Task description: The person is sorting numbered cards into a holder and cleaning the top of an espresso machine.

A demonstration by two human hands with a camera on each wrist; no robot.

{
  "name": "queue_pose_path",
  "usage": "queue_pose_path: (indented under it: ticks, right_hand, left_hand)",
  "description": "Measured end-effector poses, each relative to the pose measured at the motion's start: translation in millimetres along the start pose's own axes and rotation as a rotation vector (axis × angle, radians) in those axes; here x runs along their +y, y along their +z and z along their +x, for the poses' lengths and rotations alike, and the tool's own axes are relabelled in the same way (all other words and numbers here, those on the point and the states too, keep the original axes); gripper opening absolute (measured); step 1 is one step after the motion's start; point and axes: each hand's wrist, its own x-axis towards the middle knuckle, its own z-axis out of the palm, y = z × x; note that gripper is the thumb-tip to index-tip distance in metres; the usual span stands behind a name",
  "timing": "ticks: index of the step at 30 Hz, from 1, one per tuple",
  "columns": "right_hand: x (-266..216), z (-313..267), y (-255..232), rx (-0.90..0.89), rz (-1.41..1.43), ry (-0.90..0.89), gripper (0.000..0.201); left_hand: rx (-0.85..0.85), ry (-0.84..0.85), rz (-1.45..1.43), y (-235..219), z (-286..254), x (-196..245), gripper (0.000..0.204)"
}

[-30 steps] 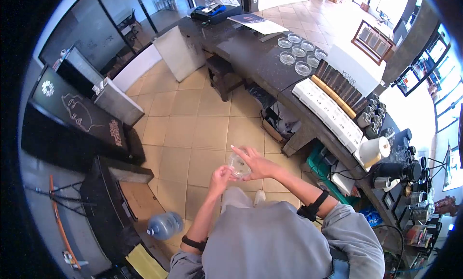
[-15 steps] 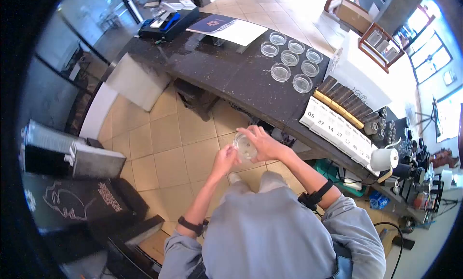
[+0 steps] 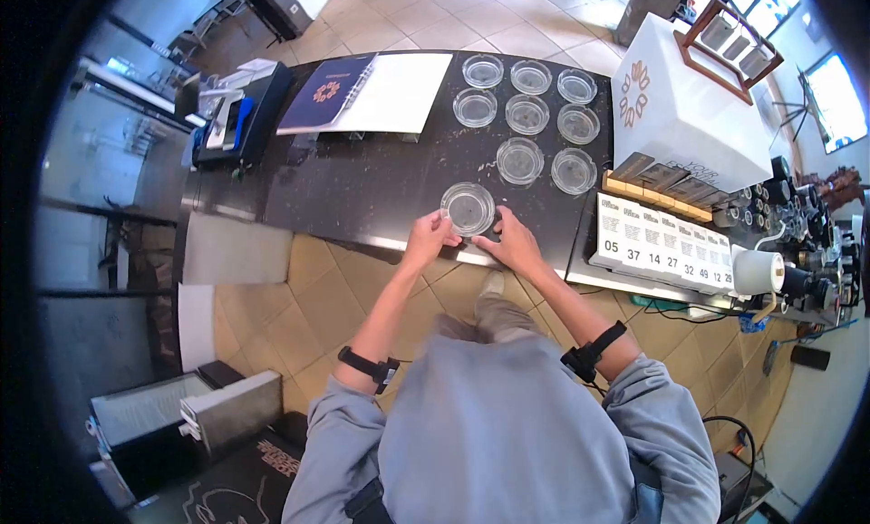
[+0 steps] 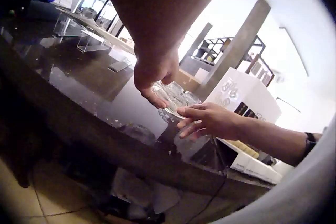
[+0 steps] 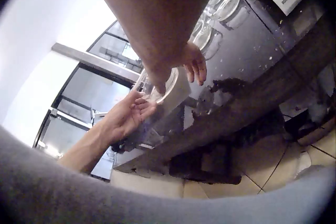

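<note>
A round clear glass ashtray [image 3: 468, 209] is tilted over the front edge of the dark counter [image 3: 362, 184]. My left hand [image 3: 427, 240] pinches its near left rim between thumb and fingers. On the other side, my right hand [image 3: 515, 243] has its fingers spread, with the thumb right at the rim. The left wrist view shows the ashtray [image 4: 176, 95] between both hands, close over the counter top. In the right wrist view the right fingers [image 5: 197, 69] stand apart from the glass. Several matching ashtrays [image 3: 520, 161] sit in rows just beyond.
To the right stand a row of white numbered boxes [image 3: 662, 239], a large white box [image 3: 680, 107] and a white kettle [image 3: 758, 272]. A dark blue notebook [image 3: 326, 94] lies on a white sheet [image 3: 399, 94] at the left. Past it is a black tray [image 3: 263, 116].
I have turned and come up to the counter. Both hands have carried the ashtray from over the floor to the counter's front edge. My right hand has loosened from the glass.
</note>
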Motion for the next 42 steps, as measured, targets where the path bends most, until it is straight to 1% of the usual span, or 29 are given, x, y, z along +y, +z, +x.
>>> queue_pose_path:
  ticks: [2,3,7,9,10,13,15,16,18,20,25,27,28,30,33,36,40,42]
  right_hand:
    - [0,14,3,-0.056,0.018,0.091,0.086]
    - [0,21,9,0.024,0.028,0.061,0.08]
    - [0,48,24,0.058,0.043,0.129,0.073]
    - [0,61,30,0.071,-0.042,0.203,0.065]
    - [1,64,33,0.075,-0.036,0.225,0.065]
    - [-2,79,38,0.124,-0.068,0.219,0.062]
    - [-3,82,43,0.174,-0.119,0.236,0.061]
    - [-3,86,46,0.183,-0.127,0.25,0.061]
    - [-5,91,52,0.225,-0.134,0.287,0.062]
    - [-7,95,54,0.254,-0.142,0.306,0.062]
    - [-19,101,55,0.332,-0.182,0.344,0.06]
    - [-27,102,51,0.246,-0.111,0.437,0.055]
    - [-33,102,50,0.251,-0.115,0.445,0.055]
    - [-39,103,49,0.256,-0.182,0.446,0.052]
    - [-43,104,49,0.26,-0.189,0.427,0.048]
    - [-45,105,51,0.255,-0.204,0.453,0.046]
    - [-46,105,53,0.272,-0.216,0.445,0.045]
    - [-43,103,54,0.258,-0.223,0.458,0.043]
  left_hand:
    - [-0.035,0.001,0.043,-6,21,1,0.028]
    - [-0.018,0.0,0.07,-7,32,-1,0.031]
    - [-0.076,-0.086,0.113,-20,75,-6,0.032]
    - [-0.09,-0.055,0.144,-24,90,-7,0.031]
    - [-0.109,-0.067,0.148,-27,95,-7,0.031]
    - [-0.168,-0.057,0.217,-35,117,0,0.026]
    - [-0.162,-0.039,0.304,-38,125,0,0.026]
    - [-0.179,-0.037,0.297,-40,133,-2,0.026]
    - [-0.187,0.058,0.411,-45,144,-8,0.024]
    - [-0.205,0.066,0.387,-45,154,-13,0.023]
    - [-0.24,0.113,0.383,-45,167,-6,0.028]
    - [-0.179,0.101,0.381,-44,167,-7,0.034]
    - [-0.188,0.102,0.376,-45,168,-8,0.034]
    - [-0.195,0.093,0.377,-47,172,-10,0.039]
    - [-0.183,0.095,0.338,-48,174,-11,0.04]
    - [-0.168,0.101,0.317,-50,172,-8,0.042]
    - [-0.172,0.109,0.322,-53,170,-3,0.041]
    - [-0.159,0.131,0.339,-52,169,-4,0.037]
